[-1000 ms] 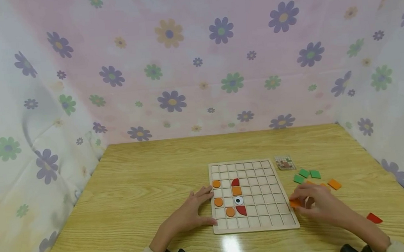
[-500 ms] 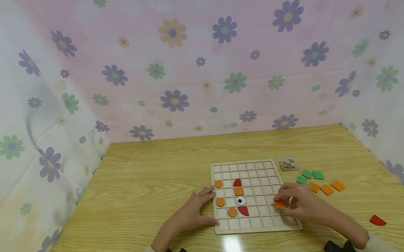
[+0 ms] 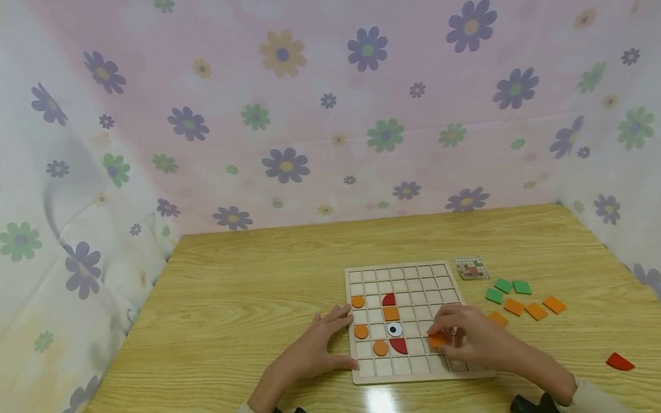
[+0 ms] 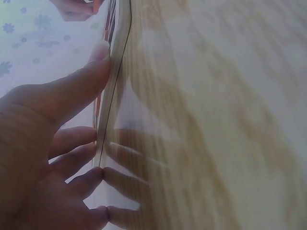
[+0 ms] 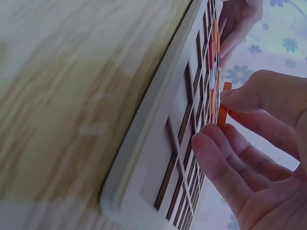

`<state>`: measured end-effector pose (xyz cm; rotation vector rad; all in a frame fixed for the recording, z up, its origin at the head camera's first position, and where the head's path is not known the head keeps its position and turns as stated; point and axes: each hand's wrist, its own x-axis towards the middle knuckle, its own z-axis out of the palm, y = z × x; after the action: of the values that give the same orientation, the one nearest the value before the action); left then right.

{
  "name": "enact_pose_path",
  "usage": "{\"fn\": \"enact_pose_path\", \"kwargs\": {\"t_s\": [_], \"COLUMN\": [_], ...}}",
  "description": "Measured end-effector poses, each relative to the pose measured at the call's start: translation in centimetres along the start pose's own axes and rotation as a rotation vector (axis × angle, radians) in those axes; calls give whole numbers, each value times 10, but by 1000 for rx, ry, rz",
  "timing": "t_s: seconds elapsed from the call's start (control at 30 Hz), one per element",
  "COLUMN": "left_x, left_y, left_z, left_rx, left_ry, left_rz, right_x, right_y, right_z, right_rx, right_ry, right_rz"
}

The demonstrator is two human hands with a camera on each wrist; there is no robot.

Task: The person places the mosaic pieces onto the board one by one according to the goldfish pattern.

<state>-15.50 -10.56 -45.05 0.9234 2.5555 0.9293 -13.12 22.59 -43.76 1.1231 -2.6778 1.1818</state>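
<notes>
A wooden grid board [image 3: 411, 377] lies on the table. My right hand [image 3: 472, 336] pinches an orange square tile [image 3: 436, 340] over the board's lower right part; the right wrist view shows this tile [image 5: 222, 112] between thumb and fingers. At the board's left edge, my left hand [image 3: 308, 349] rests with fingers spread, its fingertips and thumb touching the rim. Set in the grid are orange round pieces [image 3: 380, 348], a red quarter-round piece [image 3: 389, 299], a second red piece [image 3: 399, 346], an orange square [image 3: 392, 313] and a round eye piece [image 3: 394, 329]. My right hand hides some lower right cells.
Right of the board lie green square tiles [image 3: 503, 285] and several orange square tiles [image 3: 536, 311]. A red quarter-round piece [image 3: 620, 361] sits farther right, near the front. Behind the green tiles is a small printed pattern card [image 3: 471, 268]. Flowered cloth [image 3: 325, 136] surrounds the table.
Holding the orange square tile, my right hand has moved left from beside the board's right edge to above its cells. My left hand stays at the left edge.
</notes>
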Motion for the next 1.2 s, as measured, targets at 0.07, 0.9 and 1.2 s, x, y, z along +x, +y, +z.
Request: {"fn": "enact_pose_path", "kwargs": {"t_s": [0.07, 0.9, 1.2], "left_x": [0, 0, 1], "left_y": [0, -4, -4], "left_z": [1, 1, 2], "left_rx": [-3, -5, -14], "left_ry": [-1, 13, -1], "left_rz": [1, 14, 12], "right_x": [2, 24, 22], "right_y": [-1, -13, -14], "right_z": [2, 27, 26], "right_rx": [1, -45, -36], "right_ry": [-7, -43, -56], "right_rz": [-2, 22, 1]}}
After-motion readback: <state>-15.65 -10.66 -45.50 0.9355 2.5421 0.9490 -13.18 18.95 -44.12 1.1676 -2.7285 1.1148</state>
